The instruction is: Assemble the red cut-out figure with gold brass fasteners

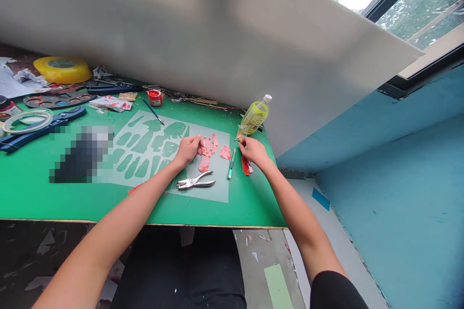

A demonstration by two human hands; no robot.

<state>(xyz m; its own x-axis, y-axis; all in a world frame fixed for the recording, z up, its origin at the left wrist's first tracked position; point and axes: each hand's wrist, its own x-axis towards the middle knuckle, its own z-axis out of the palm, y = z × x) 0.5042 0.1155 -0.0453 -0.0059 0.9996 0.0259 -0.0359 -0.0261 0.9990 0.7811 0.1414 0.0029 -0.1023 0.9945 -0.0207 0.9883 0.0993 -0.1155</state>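
Note:
My left hand [188, 150] is closed, its fingertips at the left edge of a pink-red cut-out piece [205, 163] dotted with small gold bits. A smaller pink piece [225, 152] lies to its right. My right hand [255, 151] is pinched against a small clear bag of gold bits [240, 133]; what sits between its fingertips is too small to make out. Under that hand lies a red strip [245, 166]. A green craft knife [232, 164] rests between the hands. Nearer me is a silver hole punch [195, 181], its handles spread.
A translucent stencil sheet [213, 196] with cut-out shapes lies on the green table [119, 203]. A bottle of yellow-green liquid [254, 115] stands behind my right hand. Farther left are a paintbrush [152, 111], a red paint jar [154, 98], a palette [60, 99] and a yellow tape roll [62, 70].

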